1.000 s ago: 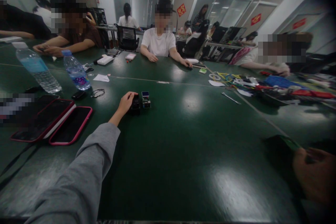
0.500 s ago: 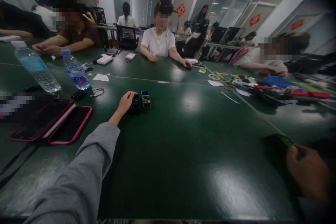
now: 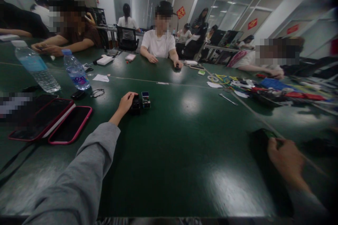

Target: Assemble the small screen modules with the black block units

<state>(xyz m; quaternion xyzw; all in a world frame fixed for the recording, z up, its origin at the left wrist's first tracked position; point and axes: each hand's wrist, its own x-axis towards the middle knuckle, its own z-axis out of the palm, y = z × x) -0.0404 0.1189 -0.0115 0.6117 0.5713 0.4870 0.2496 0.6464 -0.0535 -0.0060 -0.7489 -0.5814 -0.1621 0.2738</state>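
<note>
My left hand [image 3: 126,102] is closed along the left side of a small black block-like object [image 3: 136,105] on the table, fingertips at its far edge. Just right of it stands a small electronic module [image 3: 145,100] with a little dark-blue screen on top and circuitry below; a narrow gap separates the two. Over at the right, my right hand [image 3: 286,158] grips a dark object with a greenish patch [image 3: 265,134]. Its kind is hard to make out in the blur and dim light.
Left of my arm lie a pink-edged phone [image 3: 70,125], a larger red-edged case [image 3: 44,119] and two water bottles [image 3: 76,70]. A wrench [image 3: 228,99] and a pile of cables and tools [image 3: 264,86] are at the right. A person in white [image 3: 158,44] sits opposite.
My right hand has moved left, further into view, with the dark object. My left hand stays on the black object. The person opposite has drawn a mouse-like object inward.
</note>
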